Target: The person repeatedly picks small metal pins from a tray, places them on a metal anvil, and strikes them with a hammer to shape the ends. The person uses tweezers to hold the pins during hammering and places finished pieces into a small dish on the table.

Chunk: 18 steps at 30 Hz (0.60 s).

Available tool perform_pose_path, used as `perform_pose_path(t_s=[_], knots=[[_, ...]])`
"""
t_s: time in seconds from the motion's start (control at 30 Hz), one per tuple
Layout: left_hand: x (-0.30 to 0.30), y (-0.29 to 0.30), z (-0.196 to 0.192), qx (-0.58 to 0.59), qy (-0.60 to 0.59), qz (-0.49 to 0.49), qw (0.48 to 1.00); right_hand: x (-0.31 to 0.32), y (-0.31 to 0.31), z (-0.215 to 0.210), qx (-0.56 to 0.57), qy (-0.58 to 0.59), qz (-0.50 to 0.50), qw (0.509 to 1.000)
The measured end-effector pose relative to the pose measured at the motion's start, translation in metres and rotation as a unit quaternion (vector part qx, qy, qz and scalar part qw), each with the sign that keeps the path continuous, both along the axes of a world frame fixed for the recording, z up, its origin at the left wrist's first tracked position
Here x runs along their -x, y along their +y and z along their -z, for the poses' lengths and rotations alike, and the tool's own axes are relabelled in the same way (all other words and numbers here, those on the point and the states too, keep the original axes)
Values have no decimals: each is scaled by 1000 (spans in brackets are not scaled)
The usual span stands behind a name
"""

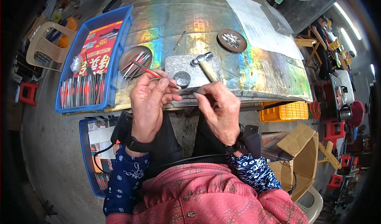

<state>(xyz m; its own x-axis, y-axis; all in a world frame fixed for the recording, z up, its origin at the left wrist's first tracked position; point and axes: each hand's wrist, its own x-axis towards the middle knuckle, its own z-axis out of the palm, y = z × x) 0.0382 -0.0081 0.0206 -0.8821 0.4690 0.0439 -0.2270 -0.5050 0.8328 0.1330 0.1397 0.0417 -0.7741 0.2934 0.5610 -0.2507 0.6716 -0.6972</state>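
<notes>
My left hand (150, 101) pinches a slim red-and-black tool (152, 71) between thumb and fingers, tilted over the table's near edge. Its exact kind is hard to tell. Close by on the right, my right hand (219, 109) has thumb and forefinger closed at the dark far end of the piece; what lies between them is too small to make out. Just beyond my hands is a grey block (173, 65) bearing a round dark metal disc (182, 79) and a small hammer (206, 65) with a wooden handle. A brown dish (126, 57) of similar slim tools stands beyond my left hand.
At the left, a blue tray (111, 65) holds a row of slim tools. Another brown dish (238, 45) carries small silvery pieces. White sheeting (262, 29) covers the back right. Below the table are a yellow crate (285, 112) and a cardboard box (303, 156). People work far right.
</notes>
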Motion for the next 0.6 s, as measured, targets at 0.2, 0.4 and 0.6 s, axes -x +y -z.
perform_pose_path(t_s=[0.2,0.4,0.6], knots=[[16,7,4,35,69,-24,997,-5,12,2,-14,-18,26,999],[23,13,10,70,100,-47,991,-7,17,6,-21,-14,13,1000],[24,17,13,110,145,-61,981,-8,19,6,-12,-33,10,999]])
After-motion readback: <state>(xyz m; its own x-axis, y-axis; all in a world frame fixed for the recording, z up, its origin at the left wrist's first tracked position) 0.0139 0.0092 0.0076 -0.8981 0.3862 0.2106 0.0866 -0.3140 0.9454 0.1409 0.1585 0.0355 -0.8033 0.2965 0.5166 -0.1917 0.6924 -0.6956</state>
